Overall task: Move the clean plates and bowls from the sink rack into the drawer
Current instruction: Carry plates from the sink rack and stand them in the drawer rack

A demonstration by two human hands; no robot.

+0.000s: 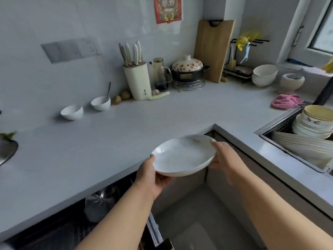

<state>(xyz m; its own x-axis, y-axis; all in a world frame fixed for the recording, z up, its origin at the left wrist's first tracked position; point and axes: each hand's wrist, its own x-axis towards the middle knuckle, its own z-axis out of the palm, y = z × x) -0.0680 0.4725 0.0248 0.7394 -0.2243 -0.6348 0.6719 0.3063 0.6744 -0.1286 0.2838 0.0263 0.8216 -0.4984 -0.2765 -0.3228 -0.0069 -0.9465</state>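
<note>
While both hands hold one white plate over the inner corner of the worktop, the scene reads from left to right as follows.

Far left edge: a dark round rim with something green above it, only partly in frame.
Open drawer: a dark drawer stands pulled out under the left run of worktop, with a metal mesh strainer lying inside; the rest of its contents are too dim to tell.
Small bowls: two white bowls sit apart on the worktop near the wall, the right one with a spoon handle standing in it.
Knife block: a cream block of pale-handled knives stands by the wall, with potatoes just left of its foot.
Left hand: the left hand grips the plate's near left rim, thumb on top, fingers beneath.
Plate: the shallow white plate is held slightly tilted, above the worktop corner and clear of the surface.
Right hand: the right hand clasps the plate's right rim, thumb over the edge.
Clay pot: a flower-patterned lidded pot rests on a wire trivet, with a wooden cutting board leaning on the wall to its right.
Stacked bowls: white bowls stand nested on the far worktop, with a pink cloth nearer.
Sink rack: at the far right the sink rack holds a stack of bowls and a row of plates leaning on edge.
</note>
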